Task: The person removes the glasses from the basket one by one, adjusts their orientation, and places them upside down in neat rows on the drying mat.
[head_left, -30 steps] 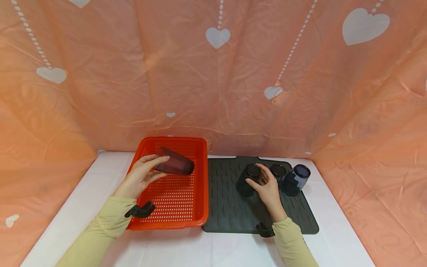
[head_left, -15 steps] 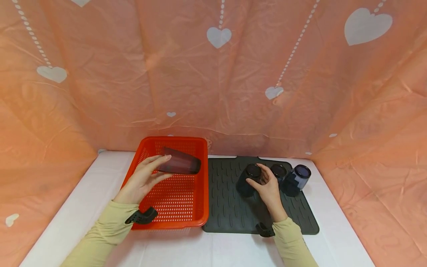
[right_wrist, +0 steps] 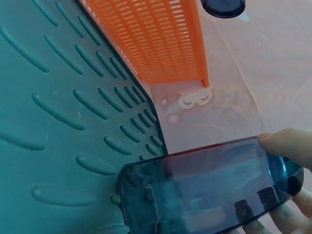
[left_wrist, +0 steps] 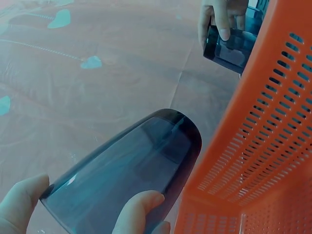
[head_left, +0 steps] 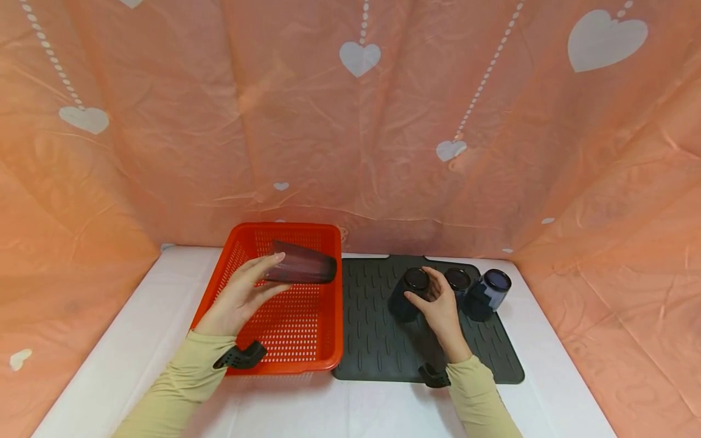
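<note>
My left hand grips a purple tinted drinking glass near its open end, above the red basket. This glass lies nearly on its side, its thick base toward the right; the left wrist view shows the thumb and fingers on opposite sides of the glass. Over on the dark drying mat, my right hand holds a dark glass between thumb and fingers. That glass stands upside down with its rim on the mat, as the right wrist view shows the glass.
Right of my right hand, two more dark glasses stand upside down on the mat: a partly hidden glass and a bluish glass. The mat adjoins the basket on a white table. An orange heart-patterned curtain hangs behind.
My left hand has carried the purple glass a little to the right over the basket, and the glass has tipped closer to level. The right hand and its glass have stayed put.
</note>
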Demonstrator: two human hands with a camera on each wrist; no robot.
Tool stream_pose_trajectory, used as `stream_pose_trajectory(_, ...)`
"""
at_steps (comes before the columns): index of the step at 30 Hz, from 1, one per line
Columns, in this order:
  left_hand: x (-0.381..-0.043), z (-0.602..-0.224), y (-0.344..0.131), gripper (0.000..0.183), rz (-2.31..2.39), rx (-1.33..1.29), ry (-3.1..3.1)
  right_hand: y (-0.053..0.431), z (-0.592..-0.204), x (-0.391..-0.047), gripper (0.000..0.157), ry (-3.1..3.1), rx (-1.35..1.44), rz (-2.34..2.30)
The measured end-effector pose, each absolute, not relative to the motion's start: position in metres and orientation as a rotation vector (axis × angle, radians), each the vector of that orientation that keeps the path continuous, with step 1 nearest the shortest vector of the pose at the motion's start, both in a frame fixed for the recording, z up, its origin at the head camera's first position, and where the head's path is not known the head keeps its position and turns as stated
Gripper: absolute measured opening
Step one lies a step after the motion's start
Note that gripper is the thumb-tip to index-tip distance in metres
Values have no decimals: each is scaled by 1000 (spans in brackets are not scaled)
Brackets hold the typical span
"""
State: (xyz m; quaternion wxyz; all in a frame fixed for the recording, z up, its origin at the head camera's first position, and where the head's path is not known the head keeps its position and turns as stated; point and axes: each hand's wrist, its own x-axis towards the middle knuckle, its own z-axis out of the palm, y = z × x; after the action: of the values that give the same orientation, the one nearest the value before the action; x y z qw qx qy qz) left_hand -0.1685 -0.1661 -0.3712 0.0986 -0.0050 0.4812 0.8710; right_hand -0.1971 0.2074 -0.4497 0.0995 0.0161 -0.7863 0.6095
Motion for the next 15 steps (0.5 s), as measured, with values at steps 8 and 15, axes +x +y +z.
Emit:
stream_pose_trajectory(8, -167, -373, -161, 28, 2582, 36, 1408, 206, -448, -197, 68, -2337, 36, 1814)
stream_pose_trajectory(15, -166, -376, -155, 28, 2577, 62, 1355, 205, -447, -195, 69, -2300, 52, 1853)
